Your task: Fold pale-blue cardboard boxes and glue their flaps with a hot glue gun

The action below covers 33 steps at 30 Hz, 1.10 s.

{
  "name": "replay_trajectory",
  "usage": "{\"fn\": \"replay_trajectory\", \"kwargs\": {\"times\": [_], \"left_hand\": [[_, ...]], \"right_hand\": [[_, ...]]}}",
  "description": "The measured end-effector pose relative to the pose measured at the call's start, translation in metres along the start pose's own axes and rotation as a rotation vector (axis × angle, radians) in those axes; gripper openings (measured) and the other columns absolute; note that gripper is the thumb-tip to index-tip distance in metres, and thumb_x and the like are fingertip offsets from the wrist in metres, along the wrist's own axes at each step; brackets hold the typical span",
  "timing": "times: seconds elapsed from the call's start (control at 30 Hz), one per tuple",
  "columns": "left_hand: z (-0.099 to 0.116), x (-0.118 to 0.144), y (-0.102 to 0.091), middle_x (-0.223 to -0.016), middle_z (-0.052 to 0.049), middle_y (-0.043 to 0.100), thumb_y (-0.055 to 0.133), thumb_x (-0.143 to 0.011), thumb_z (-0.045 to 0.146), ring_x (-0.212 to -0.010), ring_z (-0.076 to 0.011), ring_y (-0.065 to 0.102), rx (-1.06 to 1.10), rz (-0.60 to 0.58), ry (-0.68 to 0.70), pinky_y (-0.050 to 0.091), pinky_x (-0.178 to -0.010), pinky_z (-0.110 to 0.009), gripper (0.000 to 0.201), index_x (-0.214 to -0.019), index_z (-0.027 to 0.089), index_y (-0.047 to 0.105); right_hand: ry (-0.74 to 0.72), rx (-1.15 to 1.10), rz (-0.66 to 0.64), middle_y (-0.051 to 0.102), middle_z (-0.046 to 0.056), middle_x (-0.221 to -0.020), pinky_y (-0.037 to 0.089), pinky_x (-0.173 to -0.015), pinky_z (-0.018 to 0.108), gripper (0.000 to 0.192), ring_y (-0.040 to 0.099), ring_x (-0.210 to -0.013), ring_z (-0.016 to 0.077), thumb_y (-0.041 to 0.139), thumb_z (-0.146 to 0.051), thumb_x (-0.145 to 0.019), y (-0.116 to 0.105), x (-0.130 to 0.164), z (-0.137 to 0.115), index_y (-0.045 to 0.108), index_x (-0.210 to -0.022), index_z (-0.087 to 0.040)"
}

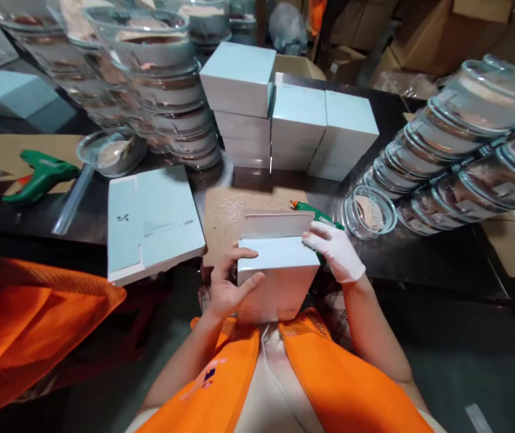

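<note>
A white cardboard box [275,282] stands at the table's front edge, close to my body, with a flap [278,225] raised along its far side. My left hand [233,279], bare, grips the box's left side, thumb on the near face and fingers over the top edge. At the far right corner my right hand [336,252], in a white glove, holds the box near the flap. Just behind that hand lies a green glue gun [318,213] with an orange tip, partly hidden. A brown cardboard sheet [224,210] lies under and behind the box.
Flattened white boxes [153,216] lie at left, near another green glue gun [43,174]. White boxes [300,126] are stacked at the back. Tall stacks of clear round containers [162,90] stand left, and leaning ones [456,138] right. A person in an orange vest [27,325] is at left.
</note>
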State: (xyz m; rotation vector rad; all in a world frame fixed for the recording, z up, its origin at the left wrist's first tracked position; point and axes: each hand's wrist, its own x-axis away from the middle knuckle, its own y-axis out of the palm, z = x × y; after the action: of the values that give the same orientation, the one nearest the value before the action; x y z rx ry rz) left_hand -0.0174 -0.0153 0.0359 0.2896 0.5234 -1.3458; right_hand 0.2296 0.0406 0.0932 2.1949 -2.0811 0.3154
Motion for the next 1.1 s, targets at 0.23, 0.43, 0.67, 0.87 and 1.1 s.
{"fn": "replay_trajectory", "kwargs": {"times": [0.23,0.43,0.67,0.87,1.1], "left_hand": [[-0.017,0.007,0.014,-0.121,-0.012,0.072,0.088,-0.082,0.058,-0.125,-0.0312,0.071,0.26,0.101,-0.204,0.056,-0.105,-0.042,0.061,-0.127,0.026,0.062],[-0.03,0.007,0.006,-0.111,-0.006,0.068,0.086,-0.085,0.059,-0.109,-0.0252,0.074,0.384,0.061,-0.173,0.058,-0.099,-0.042,0.054,-0.121,0.031,0.059],[-0.021,0.004,0.008,-0.112,-0.008,0.066,0.09,-0.081,0.057,-0.109,-0.0267,0.071,0.412,0.023,-0.204,0.058,-0.095,-0.04,0.043,-0.087,0.021,0.068],[-0.015,0.001,0.014,-0.11,-0.009,0.066,0.093,-0.075,0.062,-0.107,-0.0288,0.074,0.433,-0.029,-0.309,0.058,-0.093,-0.04,0.051,-0.082,0.02,0.065],[-0.004,-0.023,-0.023,-0.113,-0.003,0.067,0.092,-0.078,0.058,-0.112,-0.0229,0.07,0.193,0.557,-0.036,0.052,-0.112,-0.043,0.05,-0.093,0.022,0.06]], "right_hand": [[-0.083,-0.201,-0.082,0.081,0.004,-0.106,0.059,-0.099,0.042,0.062,0.075,-0.1,0.0254,0.097,-0.067,-0.062,0.008,-0.001,0.019,0.078,-0.1,-0.024],[-0.542,0.2,-0.482,0.06,0.016,-0.159,0.048,-0.119,0.053,0.065,0.062,-0.143,0.0341,0.081,-0.072,-0.084,-0.009,0.024,0.005,0.073,-0.13,-0.028],[-0.887,0.481,-0.466,0.068,0.015,-0.149,0.056,-0.112,0.046,0.035,0.066,-0.136,0.0271,0.074,-0.027,-0.1,0.004,0.024,-0.006,0.072,-0.135,-0.028],[-0.844,0.475,-0.477,0.061,0.013,-0.158,0.052,-0.117,0.045,0.038,0.062,-0.143,0.0256,0.069,-0.029,-0.104,-0.007,0.025,0.003,0.067,-0.142,-0.033],[-0.247,0.298,-0.117,0.076,0.011,-0.116,0.063,-0.074,0.033,0.071,0.075,-0.092,0.0229,0.083,-0.077,-0.078,-0.028,0.07,0.047,0.073,-0.125,-0.024]]}}
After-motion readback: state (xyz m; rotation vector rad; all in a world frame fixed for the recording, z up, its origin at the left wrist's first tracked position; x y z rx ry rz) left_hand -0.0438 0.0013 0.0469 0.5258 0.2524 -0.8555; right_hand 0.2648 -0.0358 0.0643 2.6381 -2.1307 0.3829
